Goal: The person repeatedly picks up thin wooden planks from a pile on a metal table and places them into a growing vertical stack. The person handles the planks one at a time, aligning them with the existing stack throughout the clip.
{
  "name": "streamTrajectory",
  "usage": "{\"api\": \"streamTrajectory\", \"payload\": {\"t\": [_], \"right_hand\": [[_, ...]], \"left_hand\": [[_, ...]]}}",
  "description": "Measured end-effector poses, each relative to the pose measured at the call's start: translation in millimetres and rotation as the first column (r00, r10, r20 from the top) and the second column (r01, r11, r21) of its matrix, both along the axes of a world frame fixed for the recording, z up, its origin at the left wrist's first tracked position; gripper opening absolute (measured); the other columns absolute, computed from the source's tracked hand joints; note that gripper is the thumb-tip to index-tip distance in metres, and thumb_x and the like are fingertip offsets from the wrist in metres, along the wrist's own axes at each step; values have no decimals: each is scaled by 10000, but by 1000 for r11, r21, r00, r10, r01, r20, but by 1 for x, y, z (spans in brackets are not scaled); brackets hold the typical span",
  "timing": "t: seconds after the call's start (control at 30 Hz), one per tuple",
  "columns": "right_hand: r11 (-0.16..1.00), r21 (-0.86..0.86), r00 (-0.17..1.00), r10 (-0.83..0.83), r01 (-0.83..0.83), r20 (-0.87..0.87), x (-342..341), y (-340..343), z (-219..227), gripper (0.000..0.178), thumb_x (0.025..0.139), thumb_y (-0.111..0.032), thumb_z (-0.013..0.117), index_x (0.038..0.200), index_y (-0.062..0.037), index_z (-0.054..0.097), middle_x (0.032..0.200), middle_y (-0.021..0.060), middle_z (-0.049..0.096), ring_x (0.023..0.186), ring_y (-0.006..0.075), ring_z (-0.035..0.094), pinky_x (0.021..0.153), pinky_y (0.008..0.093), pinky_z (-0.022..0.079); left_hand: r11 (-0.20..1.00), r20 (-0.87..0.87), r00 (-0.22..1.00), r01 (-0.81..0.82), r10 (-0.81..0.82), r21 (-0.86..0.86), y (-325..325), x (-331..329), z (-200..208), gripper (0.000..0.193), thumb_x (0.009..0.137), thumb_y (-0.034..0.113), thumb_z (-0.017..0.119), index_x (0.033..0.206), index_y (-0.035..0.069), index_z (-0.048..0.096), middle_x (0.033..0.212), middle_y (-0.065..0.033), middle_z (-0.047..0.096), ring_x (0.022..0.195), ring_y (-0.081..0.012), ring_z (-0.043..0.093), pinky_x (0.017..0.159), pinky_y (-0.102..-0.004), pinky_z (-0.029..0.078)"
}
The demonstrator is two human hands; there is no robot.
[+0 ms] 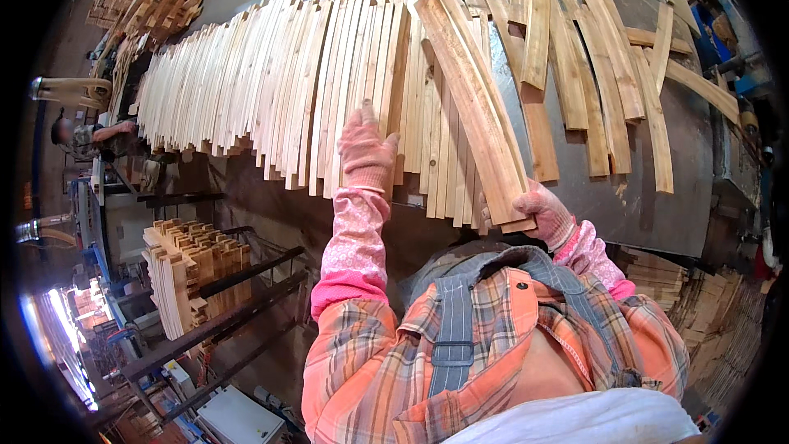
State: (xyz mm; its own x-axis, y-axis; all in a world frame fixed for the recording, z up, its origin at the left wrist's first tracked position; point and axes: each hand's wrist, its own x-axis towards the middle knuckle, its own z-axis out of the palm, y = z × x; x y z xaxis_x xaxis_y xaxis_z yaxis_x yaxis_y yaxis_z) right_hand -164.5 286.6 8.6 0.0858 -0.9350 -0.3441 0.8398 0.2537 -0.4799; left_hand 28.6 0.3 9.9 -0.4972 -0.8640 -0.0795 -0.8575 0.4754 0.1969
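My left hand point(367, 148), in a pink glove with bare fingertips, lies with its fingers stretched out on a long row of pale wooden strips point(246, 74) standing side by side on the metal table. My right hand point(542, 212), gloved the same way, grips the near end of a wooden board point(477, 107). That board slants away to the far left, its far end resting over the strips. Beneath it and a little to the left, more strips point(440, 156) lie along the row. The fingers of my right hand are partly hidden by the board's end.
Loose wooden boards point(604, 90) lie scattered on the metal table point(657, 218) at the right. Another person point(86, 136) stands at the row's far left end. Stacked wood blocks point(197, 271) sit by dark metal rails point(222, 325) at the lower left. More stacked timber point(715, 312) is at the lower right.
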Motion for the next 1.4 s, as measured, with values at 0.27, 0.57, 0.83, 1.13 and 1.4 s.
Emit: {"api": "streamTrajectory", "payload": {"t": [0.27,0.57,0.83,1.13,1.4], "right_hand": [[991,134,976,3,26,-217,37,-16,13,561,844,-163,737,1340,-9,524,1026,59,644,824,147,630,701,307,546],[989,144,549,106,28,-829,78,-58,-26,420,984,-387,673,1187,-22,634,867,35,640,743,136,602,652,321,513],[885,361,23,384,-293,-923,111,-183,-35,583,929,-526,669,877,53,703,761,157,699,671,288,675,618,444,530],[736,-14,146,116,-676,-982,231,-200,80,695,878,-207,730,1470,44,466,1282,270,628,1086,311,675,870,385,549],[655,-48,-66,-148,-754,-987,463,-288,116,567,882,-210,634,1424,-72,544,1176,212,697,1135,409,657,968,462,509]], "left_hand": [[857,-623,734,111,270,503,69,-81,6,839,820,300,820,1477,-49,430,1304,-254,623,1162,-324,643,994,-428,514],[743,-778,168,231,605,628,80,-29,9,824,776,154,753,1496,-42,405,1264,-196,657,1093,-254,670,944,-340,547],[897,-872,232,-222,430,383,80,104,64,866,748,75,728,1533,-64,391,1407,-192,584,1285,-258,575,1092,-307,438],[898,-843,-480,-220,242,382,63,251,82,571,863,-23,691,1405,48,526,1064,-14,587,925,-112,627,831,-285,581],[840,-840,-543,-442,28,314,-25,432,112,601,895,50,707,1439,42,452,1066,-36,580,918,-111,561,812,-273,511]]}}
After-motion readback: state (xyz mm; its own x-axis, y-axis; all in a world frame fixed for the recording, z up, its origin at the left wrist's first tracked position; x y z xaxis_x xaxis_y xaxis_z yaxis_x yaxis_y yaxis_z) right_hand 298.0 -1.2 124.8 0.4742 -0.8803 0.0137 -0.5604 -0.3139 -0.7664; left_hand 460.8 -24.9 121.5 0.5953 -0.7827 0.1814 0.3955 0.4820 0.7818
